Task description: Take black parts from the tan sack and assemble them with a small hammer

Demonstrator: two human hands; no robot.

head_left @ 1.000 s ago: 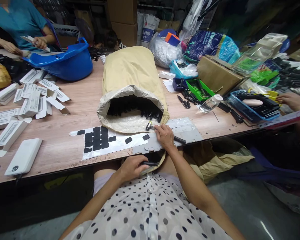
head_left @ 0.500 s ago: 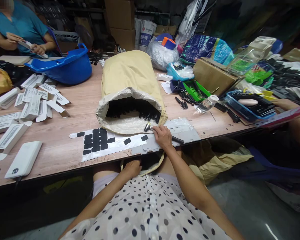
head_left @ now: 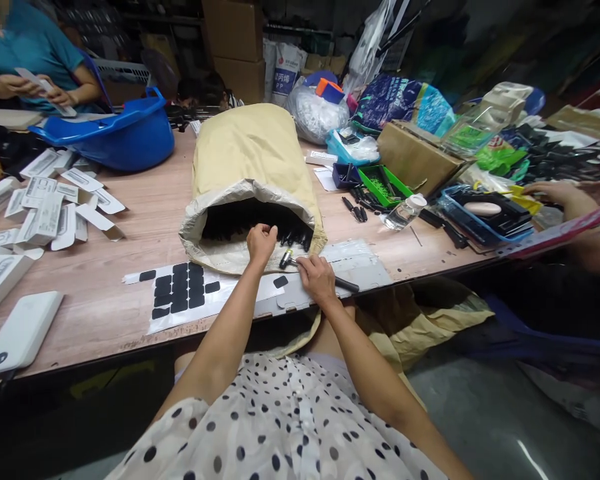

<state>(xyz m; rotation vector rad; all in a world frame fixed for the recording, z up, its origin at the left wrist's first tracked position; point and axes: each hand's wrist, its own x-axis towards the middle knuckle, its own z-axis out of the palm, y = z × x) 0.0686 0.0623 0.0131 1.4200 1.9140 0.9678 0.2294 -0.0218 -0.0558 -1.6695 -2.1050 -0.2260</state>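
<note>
My right hand [head_left: 319, 277] rests at the table's front edge, fingers wrapped round a small hammer [head_left: 347, 285]. The hammer's head, with a yellowish face, lies to the left of the hand, and its black handle sticks out to the right. At the mouth of the tan sack [head_left: 250, 143] is my left hand [head_left: 262, 243], its fingers curled together; what they hold, if anything, is hidden. Inside the sack, dark stick-like parts [head_left: 293, 239] show. In front of it lies a white sheet with black rounded stickers [head_left: 180, 288], partly behind my left forearm.
To the left are white boxes [head_left: 43, 220], a white power bank [head_left: 23, 331] and a blue basin [head_left: 130, 137]. A green tray [head_left: 380, 185], a clear bottle [head_left: 405, 212] and a blue basket [head_left: 485, 213] stand right. Co-workers' hands show at far left and far right.
My left hand has risen from below the table edge to the sack's mouth. My right hand still grips the hammer in about the same place. The view has shifted slightly.
</note>
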